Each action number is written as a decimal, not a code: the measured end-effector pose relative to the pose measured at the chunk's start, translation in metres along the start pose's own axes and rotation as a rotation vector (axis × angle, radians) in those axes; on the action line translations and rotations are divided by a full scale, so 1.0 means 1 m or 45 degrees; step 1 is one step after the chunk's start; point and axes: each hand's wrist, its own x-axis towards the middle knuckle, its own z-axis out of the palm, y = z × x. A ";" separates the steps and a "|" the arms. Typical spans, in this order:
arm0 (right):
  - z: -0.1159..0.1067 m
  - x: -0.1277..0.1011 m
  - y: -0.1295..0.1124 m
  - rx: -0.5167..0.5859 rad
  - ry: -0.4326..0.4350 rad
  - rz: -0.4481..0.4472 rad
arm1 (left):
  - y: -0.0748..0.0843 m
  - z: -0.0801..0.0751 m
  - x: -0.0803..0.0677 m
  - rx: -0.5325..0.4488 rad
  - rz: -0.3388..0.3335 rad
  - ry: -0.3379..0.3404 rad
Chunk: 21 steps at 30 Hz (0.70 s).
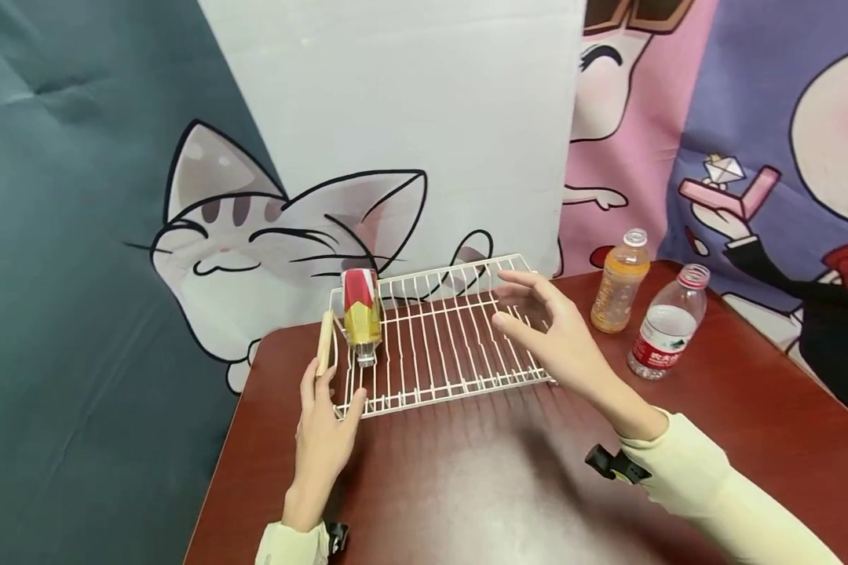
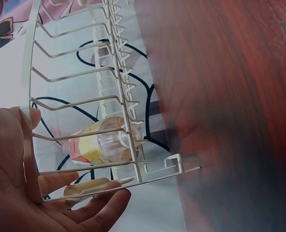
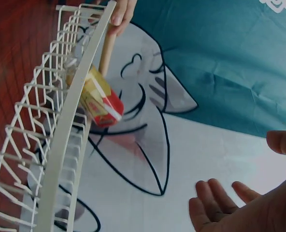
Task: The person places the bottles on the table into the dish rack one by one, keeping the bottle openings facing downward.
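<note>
The left hand point(image 1: 323, 435) is at the near left corner of the wire rack point(image 1: 434, 337), thumb and fingers curled round the frame and its wooden handle point(image 1: 323, 343), so that grip is grasping the rack. The left wrist view shows the palm under the white wires, a fingertip against the handle point(image 2: 87, 186). The rack sits on the dark red worktop point(image 1: 509, 479), towards its back edge, its far side close to the cat backdrop point(image 1: 254, 235).

A bottle point(image 1: 361, 314) with a red and yellow label stands tilted in the rack's left end, neck down between the wires; the same bottle point(image 2: 104, 142) shows through the bars at the wrist, and again point(image 3: 97, 99) from the other side.

The right hand point(image 1: 554, 333) hovers over the rack's right end, fingers spread and loose, grip released, holding nothing; whether it brushes the wires cannot be told. Just right of it stand an orange drink bottle point(image 1: 620, 281) and a clear water bottle point(image 1: 667, 323), side by side, apart from the rack.
</note>
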 end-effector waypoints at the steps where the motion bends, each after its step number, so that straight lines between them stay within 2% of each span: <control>1: 0.001 -0.002 0.001 0.019 0.035 -0.029 | -0.004 -0.002 0.001 0.006 -0.004 0.002; 8: 0.005 -0.015 0.009 0.113 0.277 -0.232 | -0.027 -0.021 -0.001 0.038 0.007 0.027; 13: 0.006 -0.018 0.015 0.167 0.410 -0.239 | -0.045 -0.037 -0.004 0.031 0.018 0.068; 18: 0.004 -0.014 0.022 0.237 0.476 -0.247 | -0.061 -0.052 -0.006 -0.059 0.098 0.140; 21: 0.001 -0.009 0.029 0.267 0.529 -0.258 | -0.067 -0.060 -0.006 -0.069 0.126 0.165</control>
